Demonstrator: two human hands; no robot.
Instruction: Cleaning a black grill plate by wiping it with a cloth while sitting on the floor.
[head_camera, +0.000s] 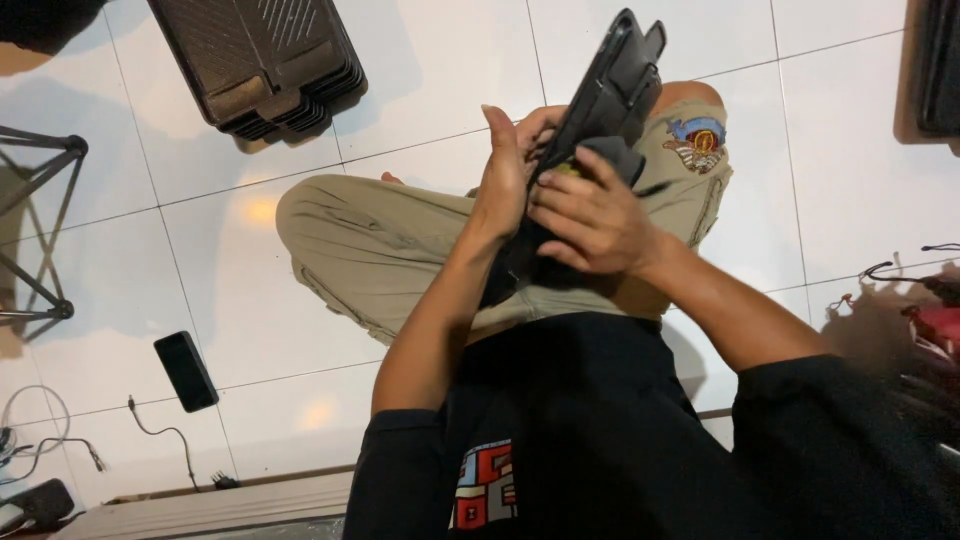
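While gripping a ribbed black plastic tray, both hands press dark cloth against it.

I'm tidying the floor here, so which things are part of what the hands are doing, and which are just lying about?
In use: black tray, held by left hand and right hand.

Lying about: stack of black trays, phone, cable, metal stand.

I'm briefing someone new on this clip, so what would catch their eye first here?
At centre, the left hand and right hand clasp a black plastic tray tilted up over the person's crossed legs in khaki trousers. A stack of matching black trays sits on the white tiled floor at upper left, and a dark phone lies at lower left.
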